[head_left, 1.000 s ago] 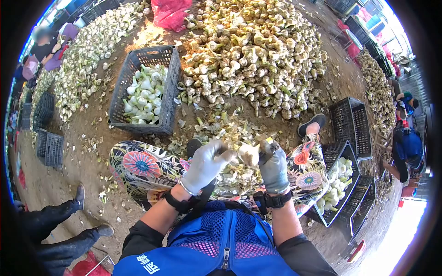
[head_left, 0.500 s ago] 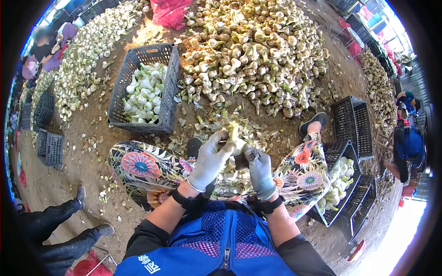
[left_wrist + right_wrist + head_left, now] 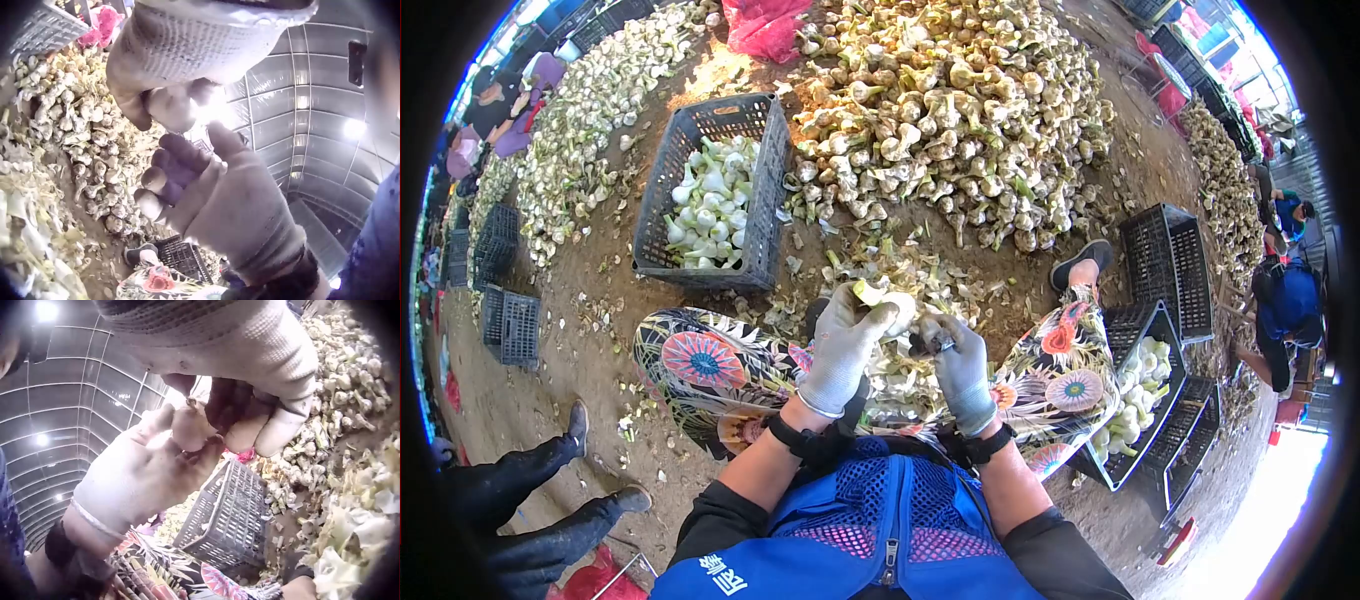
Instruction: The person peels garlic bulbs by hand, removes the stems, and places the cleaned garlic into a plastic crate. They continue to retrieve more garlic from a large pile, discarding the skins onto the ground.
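In the head view my gloved left hand (image 3: 838,345) grips a garlic bulb (image 3: 895,308), its pale cut stem towards the left. The bulb looks white and mostly bare of outer skin. Close at its lower right is my gloved right hand (image 3: 962,368), fingers curled and fingertips dark with dirt. The left wrist view shows the right hand (image 3: 231,206) palm side, fingers bent beside the bulb (image 3: 172,109). From the right wrist, its dark fingertips overlap the bulb (image 3: 189,428); I cannot tell what they pinch. Loose skins (image 3: 910,385) lie below both hands.
A large heap of unpeeled garlic (image 3: 960,120) lies ahead. A black crate (image 3: 772,190) with white bulbs stands ahead left, another (image 3: 1140,315) by the right knee. More crates (image 3: 1165,260) stand at the right. Another person's legs (image 3: 530,470) are at the lower left.
The bulb has gone from between both hands, partly brown, to the left hand, turning whiter; its stem has tipped from upright to leftward. The right hand has come left, closer to the left hand.
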`<state>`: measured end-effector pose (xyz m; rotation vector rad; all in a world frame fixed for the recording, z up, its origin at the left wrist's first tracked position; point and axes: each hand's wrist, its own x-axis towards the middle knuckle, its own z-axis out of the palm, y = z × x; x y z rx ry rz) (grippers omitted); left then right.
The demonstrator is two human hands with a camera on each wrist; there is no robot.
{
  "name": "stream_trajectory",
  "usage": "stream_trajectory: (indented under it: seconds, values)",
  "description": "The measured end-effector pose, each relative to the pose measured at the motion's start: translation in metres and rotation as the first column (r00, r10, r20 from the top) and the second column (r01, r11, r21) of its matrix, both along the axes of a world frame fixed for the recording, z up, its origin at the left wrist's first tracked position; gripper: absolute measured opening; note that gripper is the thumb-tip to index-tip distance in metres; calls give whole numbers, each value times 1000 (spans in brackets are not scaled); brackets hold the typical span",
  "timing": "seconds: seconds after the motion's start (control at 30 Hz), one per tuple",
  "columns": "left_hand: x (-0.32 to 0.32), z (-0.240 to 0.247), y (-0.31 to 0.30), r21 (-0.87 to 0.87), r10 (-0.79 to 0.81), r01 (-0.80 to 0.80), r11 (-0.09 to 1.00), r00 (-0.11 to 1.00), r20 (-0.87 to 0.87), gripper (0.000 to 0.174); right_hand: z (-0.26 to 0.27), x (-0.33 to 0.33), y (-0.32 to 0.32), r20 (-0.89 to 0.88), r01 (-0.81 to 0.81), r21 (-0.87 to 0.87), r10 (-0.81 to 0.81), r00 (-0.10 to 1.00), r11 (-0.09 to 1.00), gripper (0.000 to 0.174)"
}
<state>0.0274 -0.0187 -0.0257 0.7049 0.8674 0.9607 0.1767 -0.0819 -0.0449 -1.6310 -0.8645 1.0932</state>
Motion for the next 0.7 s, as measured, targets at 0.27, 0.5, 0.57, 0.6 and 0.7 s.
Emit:
stream_trajectory:
  seconds: [0.27,0.5,0.57,0.6,0.7]
  values:
    - [1,1,-5,49,28,-26,998,999,-43,27,13,-1,8,195,-121,-34,125,973,992,33]
    - [0,-5,-4,60,27,-21,998,995,-99,24,22,-2,9,39,-106,-33,107,993,994,26]
    - [2,1,-5,59,59,-51,997,988,-143,23,24,-7,13,110,-139,-44,143,984,989,27]
    - [4,2,-5,59,58,-50,997,988,-143,23,23,-10,14,142,-103,-74,112,983,992,27]
    - [5,4,-5,80,110,-99,992,983,-149,25,13,-17,15,144,-47,-103,61,988,994,27]
